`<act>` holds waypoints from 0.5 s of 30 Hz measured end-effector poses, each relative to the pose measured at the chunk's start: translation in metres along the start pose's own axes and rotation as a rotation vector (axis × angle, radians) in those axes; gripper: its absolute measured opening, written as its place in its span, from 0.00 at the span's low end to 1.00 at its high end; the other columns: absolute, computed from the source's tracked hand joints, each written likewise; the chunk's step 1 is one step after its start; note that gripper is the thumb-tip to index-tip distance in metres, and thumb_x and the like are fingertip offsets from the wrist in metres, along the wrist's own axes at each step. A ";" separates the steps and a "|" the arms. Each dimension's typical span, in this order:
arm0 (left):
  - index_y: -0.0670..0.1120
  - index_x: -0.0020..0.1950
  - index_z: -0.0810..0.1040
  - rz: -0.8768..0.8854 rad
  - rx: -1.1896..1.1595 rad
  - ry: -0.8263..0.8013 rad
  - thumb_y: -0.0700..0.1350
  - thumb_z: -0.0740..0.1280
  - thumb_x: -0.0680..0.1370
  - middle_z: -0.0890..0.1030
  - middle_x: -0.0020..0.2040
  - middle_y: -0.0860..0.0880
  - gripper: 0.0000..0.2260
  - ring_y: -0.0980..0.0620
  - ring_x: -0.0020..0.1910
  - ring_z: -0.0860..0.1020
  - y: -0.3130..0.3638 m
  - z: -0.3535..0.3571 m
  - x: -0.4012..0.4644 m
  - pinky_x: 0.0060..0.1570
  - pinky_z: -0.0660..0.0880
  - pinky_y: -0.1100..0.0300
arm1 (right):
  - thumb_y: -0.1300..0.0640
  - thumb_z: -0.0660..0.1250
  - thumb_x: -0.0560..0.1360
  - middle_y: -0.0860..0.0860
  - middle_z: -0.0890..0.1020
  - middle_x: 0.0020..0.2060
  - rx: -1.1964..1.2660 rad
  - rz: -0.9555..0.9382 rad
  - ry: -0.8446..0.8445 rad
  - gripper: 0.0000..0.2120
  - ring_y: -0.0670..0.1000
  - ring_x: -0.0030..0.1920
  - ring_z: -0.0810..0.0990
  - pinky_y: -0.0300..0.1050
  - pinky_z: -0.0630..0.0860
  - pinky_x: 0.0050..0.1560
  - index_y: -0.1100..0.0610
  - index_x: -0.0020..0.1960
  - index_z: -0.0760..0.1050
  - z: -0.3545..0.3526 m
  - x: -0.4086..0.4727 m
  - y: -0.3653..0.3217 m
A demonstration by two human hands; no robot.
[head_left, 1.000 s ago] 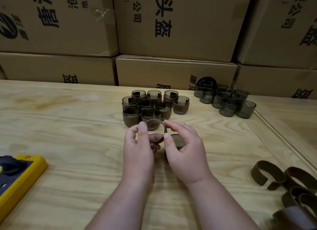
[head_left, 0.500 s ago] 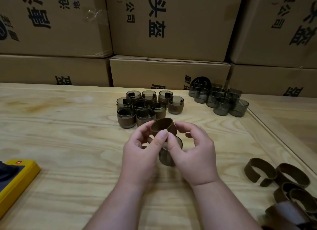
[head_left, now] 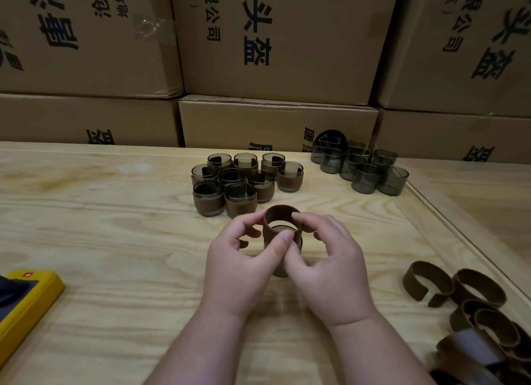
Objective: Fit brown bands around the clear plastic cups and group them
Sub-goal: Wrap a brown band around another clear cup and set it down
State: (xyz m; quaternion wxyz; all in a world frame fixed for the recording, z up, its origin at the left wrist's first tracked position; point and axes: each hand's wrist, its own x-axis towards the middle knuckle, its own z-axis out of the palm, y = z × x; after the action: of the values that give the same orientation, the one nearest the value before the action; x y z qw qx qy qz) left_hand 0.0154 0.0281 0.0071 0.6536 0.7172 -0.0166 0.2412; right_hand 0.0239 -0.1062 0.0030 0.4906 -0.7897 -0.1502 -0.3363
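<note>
Both hands, the left hand [head_left: 244, 258] and the right hand [head_left: 327, 267], pinch a brown band [head_left: 280, 216] sitting over the top of a clear cup [head_left: 283, 265] on the worktop [head_left: 115, 226]. Keep the band level, push it down evenly, then set it with the banded cups [head_left: 244, 180]

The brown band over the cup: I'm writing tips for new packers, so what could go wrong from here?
The brown band sits only over the rim of the cup, held by the left hand and right hand; it could go on crooked. The finished group stands just behind, so a slip might topple cups.
</note>
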 end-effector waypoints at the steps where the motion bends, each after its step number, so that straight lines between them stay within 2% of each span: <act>1: 0.59 0.55 0.83 0.000 0.014 0.002 0.63 0.75 0.63 0.85 0.48 0.61 0.23 0.58 0.50 0.82 0.001 0.000 0.000 0.54 0.75 0.59 | 0.46 0.68 0.69 0.40 0.83 0.50 -0.004 0.010 -0.003 0.18 0.43 0.56 0.80 0.33 0.75 0.56 0.49 0.57 0.84 0.001 0.000 0.000; 5: 0.56 0.57 0.85 -0.009 0.037 0.009 0.54 0.75 0.66 0.86 0.47 0.58 0.19 0.59 0.50 0.82 0.001 0.001 0.001 0.54 0.75 0.63 | 0.50 0.72 0.68 0.38 0.85 0.50 -0.009 0.082 0.008 0.16 0.40 0.55 0.82 0.32 0.75 0.56 0.47 0.55 0.85 0.003 -0.002 0.001; 8: 0.56 0.55 0.87 -0.024 0.063 0.005 0.52 0.74 0.66 0.87 0.45 0.58 0.17 0.61 0.48 0.83 -0.002 0.002 0.002 0.47 0.72 0.74 | 0.50 0.73 0.67 0.29 0.82 0.45 -0.025 0.141 -0.004 0.16 0.32 0.52 0.80 0.23 0.72 0.51 0.45 0.55 0.85 0.004 -0.003 0.004; 10: 0.60 0.50 0.86 -0.040 0.069 -0.004 0.51 0.73 0.67 0.86 0.42 0.61 0.13 0.63 0.45 0.83 -0.003 0.003 0.002 0.43 0.70 0.77 | 0.52 0.75 0.68 0.25 0.80 0.42 -0.018 0.187 -0.020 0.16 0.28 0.50 0.79 0.21 0.71 0.47 0.44 0.55 0.85 0.004 -0.004 0.007; 13: 0.67 0.44 0.85 -0.056 0.069 -0.022 0.50 0.72 0.67 0.86 0.41 0.63 0.11 0.64 0.42 0.83 -0.003 0.004 0.003 0.40 0.74 0.74 | 0.58 0.76 0.69 0.32 0.84 0.44 0.006 0.219 -0.026 0.18 0.33 0.49 0.82 0.25 0.75 0.48 0.45 0.56 0.85 0.006 -0.004 0.013; 15: 0.69 0.44 0.84 -0.066 0.072 -0.027 0.51 0.72 0.67 0.86 0.42 0.63 0.13 0.64 0.40 0.83 -0.004 0.004 0.004 0.39 0.76 0.71 | 0.60 0.75 0.69 0.36 0.85 0.46 0.028 0.238 -0.023 0.18 0.35 0.50 0.83 0.27 0.77 0.50 0.45 0.57 0.85 0.007 -0.003 0.014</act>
State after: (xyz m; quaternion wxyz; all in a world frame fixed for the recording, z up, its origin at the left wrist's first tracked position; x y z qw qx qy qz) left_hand 0.0211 0.0256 0.0049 0.6347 0.7435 0.0068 0.2104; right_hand 0.0323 -0.1067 -0.0108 0.5365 -0.7987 -0.0656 -0.2645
